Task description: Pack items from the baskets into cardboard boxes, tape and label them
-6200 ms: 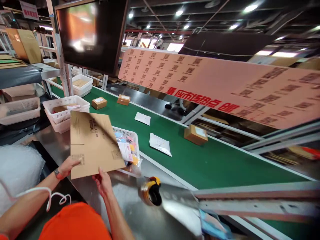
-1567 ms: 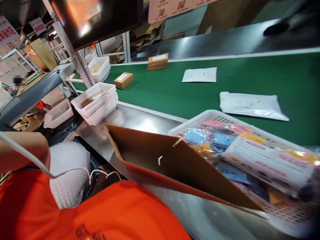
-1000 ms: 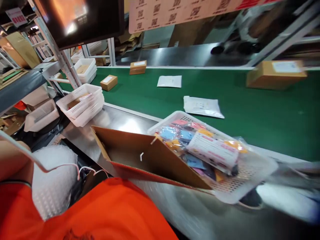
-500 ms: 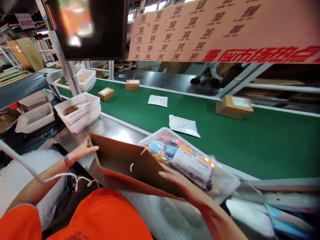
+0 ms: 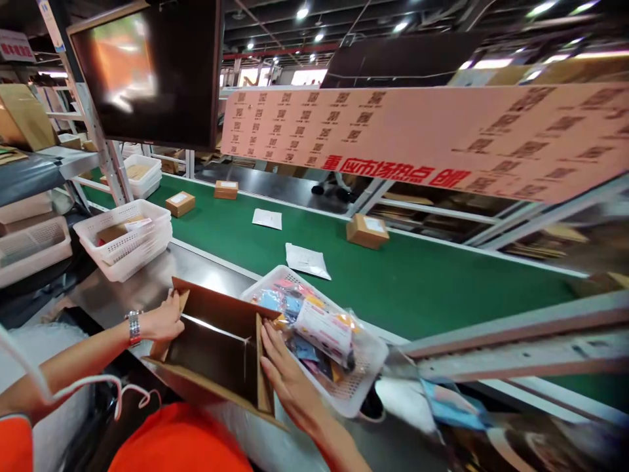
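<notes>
Head view looks down on a steel worktop (image 5: 147, 288) beside a green conveyor belt (image 5: 417, 288). An opened cardboard box (image 5: 216, 351) sits at the near edge of the worktop, just in front of the person's orange shirt (image 5: 181, 442). The left hand (image 5: 164, 321), a watch on its wrist, presses flat against the box's left end with fingers spread. The right hand (image 5: 285, 373) lies open along the box's right wall, fingers pointing away, not clenched on anything. Touching that wall on the right is a white perforated basket (image 5: 354, 387) holding bagged, colourful goods (image 5: 314, 328); what they are is hard to tell. Further left on the worktop stands a stack of white baskets (image 5: 125, 242). On the belt lie two white mailers (image 5: 307, 261) and three small brown parcels (image 5: 366, 231), well apart. A dark monitor (image 5: 152, 72) hangs above, with a pink sign (image 5: 417, 137) printed with codes to its right
</notes>
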`<state>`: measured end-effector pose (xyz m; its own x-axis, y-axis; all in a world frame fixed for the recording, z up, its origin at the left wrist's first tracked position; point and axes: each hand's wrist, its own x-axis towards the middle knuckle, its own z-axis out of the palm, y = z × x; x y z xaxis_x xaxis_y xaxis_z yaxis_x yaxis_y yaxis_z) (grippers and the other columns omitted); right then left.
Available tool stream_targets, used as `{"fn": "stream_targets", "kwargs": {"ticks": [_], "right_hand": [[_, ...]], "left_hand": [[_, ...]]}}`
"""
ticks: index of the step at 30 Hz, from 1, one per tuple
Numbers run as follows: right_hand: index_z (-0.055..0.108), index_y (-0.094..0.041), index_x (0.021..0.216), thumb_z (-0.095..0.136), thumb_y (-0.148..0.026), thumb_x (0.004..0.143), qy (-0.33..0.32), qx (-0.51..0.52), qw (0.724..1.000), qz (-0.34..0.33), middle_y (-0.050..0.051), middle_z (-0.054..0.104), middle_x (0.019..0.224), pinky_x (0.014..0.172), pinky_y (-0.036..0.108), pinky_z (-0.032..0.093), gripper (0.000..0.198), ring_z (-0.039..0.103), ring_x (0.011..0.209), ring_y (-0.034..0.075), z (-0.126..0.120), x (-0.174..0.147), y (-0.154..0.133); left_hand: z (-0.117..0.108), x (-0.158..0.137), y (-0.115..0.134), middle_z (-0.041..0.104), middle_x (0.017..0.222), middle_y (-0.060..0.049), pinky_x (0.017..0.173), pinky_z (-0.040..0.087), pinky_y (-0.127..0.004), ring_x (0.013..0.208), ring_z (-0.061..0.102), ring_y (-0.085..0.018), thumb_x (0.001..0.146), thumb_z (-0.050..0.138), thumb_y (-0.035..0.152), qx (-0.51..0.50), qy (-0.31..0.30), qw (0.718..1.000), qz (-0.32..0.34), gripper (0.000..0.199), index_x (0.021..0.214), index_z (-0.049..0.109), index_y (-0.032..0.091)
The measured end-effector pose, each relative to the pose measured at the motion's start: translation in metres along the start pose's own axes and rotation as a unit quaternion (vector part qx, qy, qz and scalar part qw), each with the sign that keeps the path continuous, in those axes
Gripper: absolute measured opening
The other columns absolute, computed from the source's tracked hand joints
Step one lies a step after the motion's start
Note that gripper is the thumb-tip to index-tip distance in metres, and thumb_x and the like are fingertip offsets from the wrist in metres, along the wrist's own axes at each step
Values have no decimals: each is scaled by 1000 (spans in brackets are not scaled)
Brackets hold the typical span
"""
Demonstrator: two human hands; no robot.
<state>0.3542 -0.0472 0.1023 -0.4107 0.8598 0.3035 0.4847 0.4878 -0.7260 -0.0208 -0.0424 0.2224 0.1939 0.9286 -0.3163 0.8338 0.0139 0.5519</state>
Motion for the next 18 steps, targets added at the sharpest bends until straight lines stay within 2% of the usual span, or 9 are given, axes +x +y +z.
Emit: {"fn": "stream_targets", "kwargs": {"ticks": [2, 5, 7, 10, 12, 15, 16, 18], "right_hand": [[52, -28, 171, 53, -52, 112, 1, -84, 995, -44, 11, 40, 181, 138, 57, 35, 63, 37, 169, 34, 6, 3, 13], [64, -26, 162, 57, -51, 110, 5, -176, 984, -41, 16, 50, 175, 134, 67, 38, 58, 44, 165, 40, 15, 11, 27], [69, -28, 156, 60, -49, 109, 8, -211, 977, -34, 16, 53, 173, 132, 72, 39, 53, 46, 163, 43, 20, 15, 32], [73, -29, 152, 65, -43, 105, 9, -235, 971, -37, 15, 54, 172, 131, 73, 39, 49, 45, 163, 44, 22, 16, 32], [74, -29, 150, 67, -39, 103, 11, -239, 970, -43, 16, 55, 172, 131, 73, 40, 49, 46, 163, 44, 20, 15, 30], [79, -29, 142, 66, -36, 103, 24, -234, 970, -56, 15, 57, 170, 130, 75, 40, 42, 47, 162, 44, 17, 12, 28], [81, -28, 138, 65, -37, 104, 29, -228, 971, -58, 15, 59, 169, 129, 75, 41, 39, 48, 162, 44, 17, 12, 28], [84, -28, 132, 64, -40, 105, 37, -214, 974, -60, 16, 61, 166, 128, 77, 42, 35, 50, 160, 45, 16, 10, 28]], "left_hand": [[11, 5, 6, 14, 185, -33, 139, 13, -66, 173, -4, -50, 92, 62, 55, 54, -16, 998, 22, 112, 179, 17, -1], [15, 6, 12, 8, 184, -35, 136, 5, -73, 172, -8, -53, 95, 61, 73, 112, -48, 989, 82, 119, 179, 18, 0], [7, 3, 13, 9, 183, -36, 135, 5, -74, 171, -5, -55, 97, 58, 78, 113, -86, 984, 107, 116, 178, 26, 1], [-11, -4, 10, 11, 185, -29, 138, 8, -69, 172, 2, -52, 101, 49, 82, 87, -154, 975, 133, 108, 178, 35, 7], [-18, -7, 6, 13, 186, -26, 139, 9, -66, 172, 6, -52, 93, 59, 89, 79, -184, 969, 143, 118, 179, 36, 11], [-19, -7, -1, 20, 185, -25, 139, 14, -66, 171, 10, -55, 61, 90, 90, 67, -195, 969, 138, 149, 178, 38, 14], [-18, -6, -2, 21, 185, -24, 139, 16, -65, 171, 10, -55, 53, 95, 87, 65, -196, 969, 136, 155, 178, 39, 14], [-14, -4, -2, 21, 185, -24, 139, 19, -64, 171, 11, -56, 46, 99, 84, 60, -198, 970, 131, 158, 176, 43, 13]]}}
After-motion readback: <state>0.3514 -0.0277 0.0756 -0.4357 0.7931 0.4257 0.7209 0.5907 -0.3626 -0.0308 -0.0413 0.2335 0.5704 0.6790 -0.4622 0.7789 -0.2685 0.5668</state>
